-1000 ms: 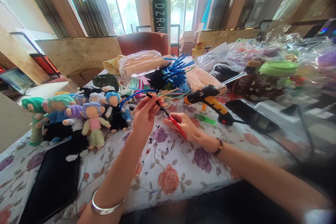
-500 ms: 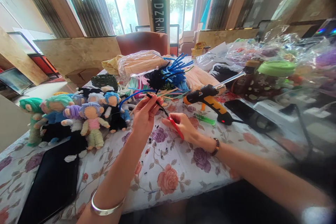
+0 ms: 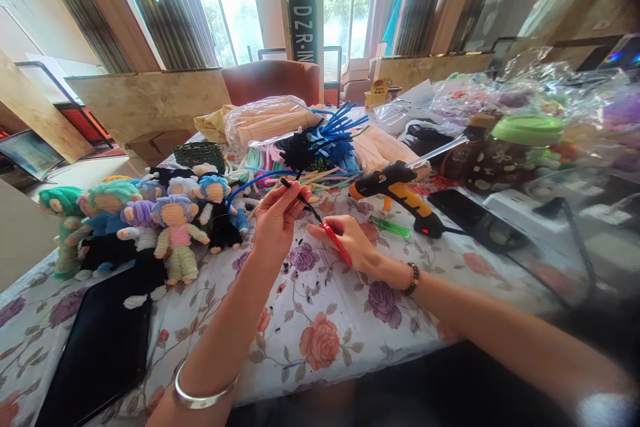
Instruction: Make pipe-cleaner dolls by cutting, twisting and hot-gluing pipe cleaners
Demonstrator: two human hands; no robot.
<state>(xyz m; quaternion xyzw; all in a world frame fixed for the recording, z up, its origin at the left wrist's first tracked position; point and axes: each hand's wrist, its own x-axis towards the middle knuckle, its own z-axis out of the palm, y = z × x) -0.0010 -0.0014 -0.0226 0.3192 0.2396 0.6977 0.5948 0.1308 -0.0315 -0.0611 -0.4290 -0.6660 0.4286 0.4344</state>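
Observation:
My left hand (image 3: 276, 217) pinches a thin black fuzzy strip (image 3: 306, 201) between thumb and fingers near the middle of the table. Closed around red-handled scissors (image 3: 336, 245) is my right hand (image 3: 350, 240), just to the right and slightly lower. The scissors' tips point up and left at the lower end of the black strip; whether the blades touch it is too small to tell. Small black scraps (image 3: 303, 273) lie scattered on the flowered tablecloth (image 3: 320, 340) below my hands.
Crocheted-looking dolls (image 3: 175, 233) stand at the left behind a black tablet (image 3: 100, 347). Blue and black fuzzy stems (image 3: 335, 133) are heaped beyond my hands. A glue gun (image 3: 395, 190), a green lighter-like item (image 3: 393, 227), a dark phone (image 3: 475, 220) and a green-lidded jar (image 3: 525, 147) sit at the right.

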